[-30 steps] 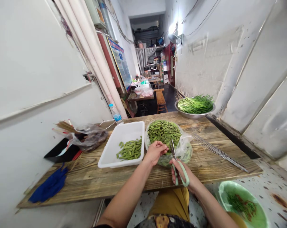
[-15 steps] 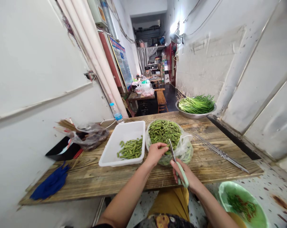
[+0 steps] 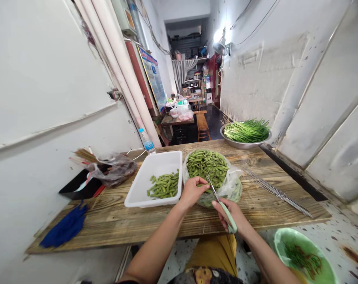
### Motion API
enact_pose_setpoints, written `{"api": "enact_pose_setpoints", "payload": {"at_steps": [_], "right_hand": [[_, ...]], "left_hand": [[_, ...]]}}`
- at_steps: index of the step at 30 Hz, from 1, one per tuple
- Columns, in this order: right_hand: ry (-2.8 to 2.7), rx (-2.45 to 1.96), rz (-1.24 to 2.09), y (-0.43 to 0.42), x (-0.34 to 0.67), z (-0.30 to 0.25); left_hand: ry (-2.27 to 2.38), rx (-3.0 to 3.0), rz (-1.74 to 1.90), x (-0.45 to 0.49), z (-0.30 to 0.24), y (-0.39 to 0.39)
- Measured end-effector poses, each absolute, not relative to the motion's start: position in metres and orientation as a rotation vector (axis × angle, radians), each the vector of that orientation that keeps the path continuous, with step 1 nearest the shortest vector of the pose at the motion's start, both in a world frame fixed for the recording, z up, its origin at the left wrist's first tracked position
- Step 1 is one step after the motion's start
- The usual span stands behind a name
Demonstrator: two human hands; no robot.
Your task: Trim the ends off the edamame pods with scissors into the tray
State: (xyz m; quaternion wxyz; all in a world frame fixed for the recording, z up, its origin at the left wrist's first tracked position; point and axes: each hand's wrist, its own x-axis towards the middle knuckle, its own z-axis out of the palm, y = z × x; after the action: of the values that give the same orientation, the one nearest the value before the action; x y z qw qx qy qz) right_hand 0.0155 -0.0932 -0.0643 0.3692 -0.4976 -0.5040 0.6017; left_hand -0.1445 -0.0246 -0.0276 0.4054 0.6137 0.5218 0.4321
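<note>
My left hand (image 3: 193, 191) is closed in a pinch over the near edge of the bagged pods, with a green soybean pod, mostly hidden, at its fingertips. Pale green-handled scissors (image 3: 227, 215) are gripped in my right hand (image 3: 232, 213), their blades pointing up and left beside the left fingertips. Beneath both hands, a heap of soybean pods (image 3: 207, 163) fills a round container lined with a clear plastic bag (image 3: 234, 179). Just left of it stands a white plastic tub (image 3: 137, 187), where loose pods (image 3: 165, 185) lie toward the right side.
Metal skewers (image 3: 281, 193) lie at the right of the wooden table (image 3: 113, 225). Behind them sits a steel bowl (image 3: 246, 145) of green stalks. A water bottle (image 3: 147, 142), black box (image 3: 78, 185) and blue cloth (image 3: 64, 228) are leftward. A green-lined bin (image 3: 304, 256) stands on the floor.
The scissors have swung left and lower, so their blades are nearer to my left fingertips, and they look more closed. My left hand keeps its pinch. The whole view shifts slightly.
</note>
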Motion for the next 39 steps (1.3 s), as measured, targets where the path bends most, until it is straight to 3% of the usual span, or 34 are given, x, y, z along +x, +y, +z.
{"api": "enact_pose_setpoints", "payload": {"at_steps": [4, 8, 14, 19, 24, 29, 39], "right_hand": [[-1.266, -1.246, 1.55, -0.094, 0.012, -0.065], [-1.215, -1.146, 1.602, -0.098, 0.01, -0.062], [-1.103, -1.132, 1.699, -0.104, 0.012, -0.061], [-1.094, -1.193, 1.695, -0.11, 0.015, -0.064], [-1.043, -1.187, 1.675, -0.104, 0.015, -0.064], [-1.021, -1.215, 1.652, -0.097, 0.01, -0.056], [-1.11, -1.247, 1.601, -0.101, 0.012, -0.047]], "left_hand": [[1.762, 1.804, 1.154, -0.182, -0.016, -0.013], [2.147, 2.113, 0.924, -0.197, -0.007, 0.014], [1.844, 2.477, 0.643, -0.152, -0.012, 0.074], [1.857, 2.488, 0.64, -0.142, -0.008, 0.094], [1.524, 2.172, 0.839, -0.151, -0.005, 0.07], [1.148, 1.771, 0.686, -0.151, -0.014, 0.017], [1.069, 1.602, 0.691, -0.149, -0.014, -0.007]]}}
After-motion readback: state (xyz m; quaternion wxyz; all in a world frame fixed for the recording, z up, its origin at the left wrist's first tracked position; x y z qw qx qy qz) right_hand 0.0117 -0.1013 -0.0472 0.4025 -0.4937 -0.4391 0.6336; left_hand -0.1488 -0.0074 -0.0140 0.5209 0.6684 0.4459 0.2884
